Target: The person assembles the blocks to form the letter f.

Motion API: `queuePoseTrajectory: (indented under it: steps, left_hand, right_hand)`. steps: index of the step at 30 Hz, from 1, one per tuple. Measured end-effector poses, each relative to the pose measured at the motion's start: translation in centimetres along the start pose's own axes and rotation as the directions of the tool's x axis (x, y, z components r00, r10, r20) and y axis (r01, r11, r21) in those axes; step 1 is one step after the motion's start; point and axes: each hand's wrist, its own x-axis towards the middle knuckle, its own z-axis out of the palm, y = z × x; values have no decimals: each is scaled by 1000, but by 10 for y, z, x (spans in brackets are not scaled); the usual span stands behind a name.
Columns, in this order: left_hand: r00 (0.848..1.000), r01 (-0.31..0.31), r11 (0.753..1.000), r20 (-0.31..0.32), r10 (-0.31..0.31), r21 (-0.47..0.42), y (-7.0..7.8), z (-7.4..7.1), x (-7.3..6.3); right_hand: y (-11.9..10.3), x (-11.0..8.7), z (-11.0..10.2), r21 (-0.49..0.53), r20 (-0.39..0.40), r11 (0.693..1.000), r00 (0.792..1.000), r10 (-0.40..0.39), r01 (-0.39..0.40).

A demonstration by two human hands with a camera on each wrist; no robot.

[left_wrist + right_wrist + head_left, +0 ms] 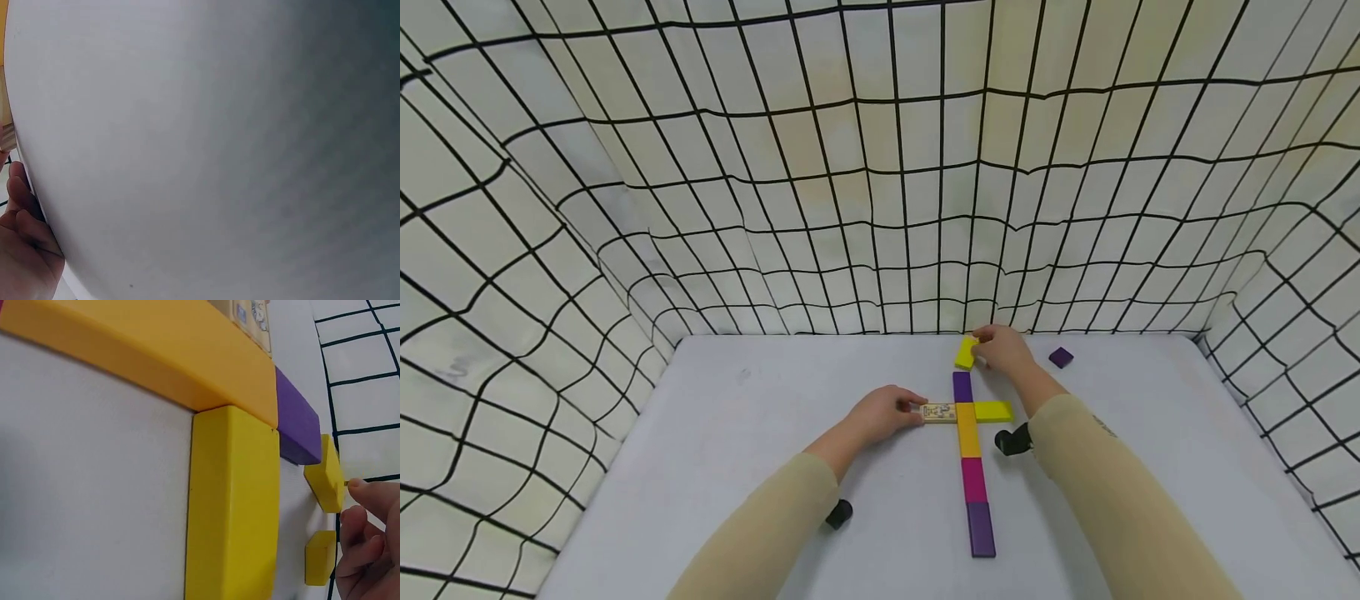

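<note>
In the head view, my left hand point(880, 414) pinches the outer end of a pale wooden block with a printed face point(939, 412), which lies against the orange block point(967, 430). Farther back, my right hand point(1002, 348) has its fingertips on the right side of a yellow block point(966, 353). That block sits at a slant beyond a small purple block point(962, 387). The right wrist view shows a fingertip at the yellow block point(325, 476), with another yellow block point(320, 557) beside it. Only part of my left hand point(28, 244) shows in its wrist view.
Another yellow block point(993, 412) adjoins the orange block's right side. Nearer me, a magenta block point(974, 480) and a long purple block point(981, 529) continue the row. A loose purple block point(1061, 357) lies back right. Black netting point(910, 267) hangs around the white table point(737, 425).
</note>
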Motion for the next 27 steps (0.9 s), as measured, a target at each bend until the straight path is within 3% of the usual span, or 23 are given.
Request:
queuePoseTrajectory:
  steps: [5, 8, 11, 17, 27]
  left_hand:
    - [1000, 3, 1000, 1, -3, -2, 2, 1, -1]
    - [1000, -5, 1000, -4, 5, -4, 2, 1, -2]
    - [1000, -11, 1000, -8, 11, 2, 2, 1, -2]
    - [1000, -14, 1000, -8, 14, 8, 2, 0, -2]
    - [1000, -11, 1000, -10, 11, -2, 2, -1, -3]
  right_hand:
    - [1, -1, 1, -125, 15, 992, 1000, -17, 19]
    - [3, 0, 0, -263, 33, 962, 997, -67, 74]
    - [6, 1, 1, -333, 66, 936, 993, -98, 115]
    - [7, 1, 1, -336, 105, 934, 990, -90, 120]
    - [10, 2, 3, -330, 97, 937, 991, -91, 118]
